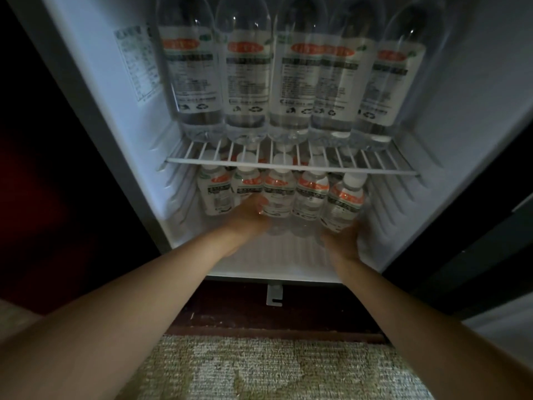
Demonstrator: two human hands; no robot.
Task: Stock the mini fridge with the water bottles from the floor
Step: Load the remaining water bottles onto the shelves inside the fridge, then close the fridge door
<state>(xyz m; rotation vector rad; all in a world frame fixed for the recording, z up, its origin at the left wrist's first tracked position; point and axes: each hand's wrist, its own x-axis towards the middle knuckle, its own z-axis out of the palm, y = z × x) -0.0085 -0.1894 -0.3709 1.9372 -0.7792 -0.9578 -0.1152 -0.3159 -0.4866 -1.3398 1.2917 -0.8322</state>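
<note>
The white mini fridge (121, 168) is seen open, and both bare hands are reached into its lower compartment. The right hand (343, 241) is cupped under a small clear plastic water bottle (344, 202) with a white cap and an orange-and-white label; the fingers are curled round its base, and it is held tilted, cap leaning right. The left hand (248, 216) is laid against the middle bottle (277, 194) of the front row. Its fingers are hidden among the bottles, so whether they are spread or closed cannot be told. One upright bottle (311, 194) is left between the two hands. Above the fingers, a white wire shelf (288, 164) is loaded with five large clear bottles (245, 82). Patterned beige carpet (259, 370) is seen beneath the forearms.
</note>
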